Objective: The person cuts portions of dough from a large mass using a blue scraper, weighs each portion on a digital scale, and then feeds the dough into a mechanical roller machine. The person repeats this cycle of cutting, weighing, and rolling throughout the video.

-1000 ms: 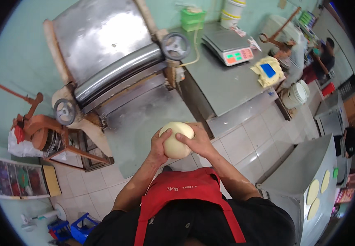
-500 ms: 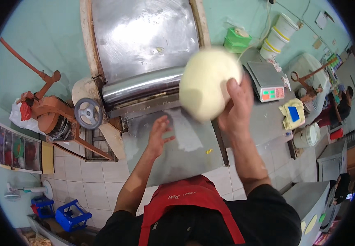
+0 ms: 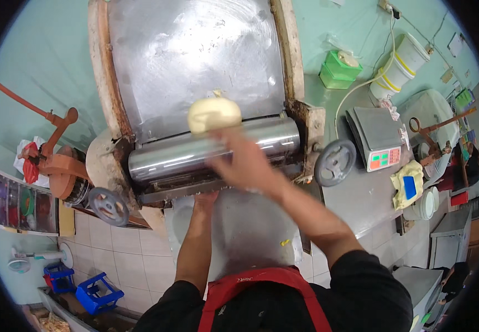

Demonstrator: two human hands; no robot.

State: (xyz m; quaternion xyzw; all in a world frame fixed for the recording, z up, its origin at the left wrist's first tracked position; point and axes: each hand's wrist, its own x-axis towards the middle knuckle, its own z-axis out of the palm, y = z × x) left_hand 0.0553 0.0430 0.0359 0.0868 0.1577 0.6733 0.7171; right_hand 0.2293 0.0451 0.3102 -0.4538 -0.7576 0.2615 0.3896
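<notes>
A pale yellow ball of dough (image 3: 213, 114) rests against the far side of the shiny steel roller (image 3: 212, 146), at the foot of the sloping metal plate (image 3: 195, 61). Blurred by motion, my right hand (image 3: 242, 163) is over the roller, just on the near side of the dough. Its thumb stands apart from its fingers, and it grips nothing that I can see. My left hand (image 3: 206, 198) reaches under the near edge of the roller machine, above the lower metal tray (image 3: 250, 232). The machine hides its fingers.
Handwheels flank the roller at left (image 3: 108, 206) and right (image 3: 334, 162). On the steel table at right stand a digital scale (image 3: 375, 135), a green box (image 3: 340, 69) and stacked white buckets (image 3: 400, 66). Orange-brown machinery (image 3: 65, 166) is at left; blue stools (image 3: 97, 293) stand on the floor.
The dough ball has gone from my raised right hand to behind the roller. My right hand has moved left over the roller; my left hand has slipped under the machine's edge. The view has shifted.
</notes>
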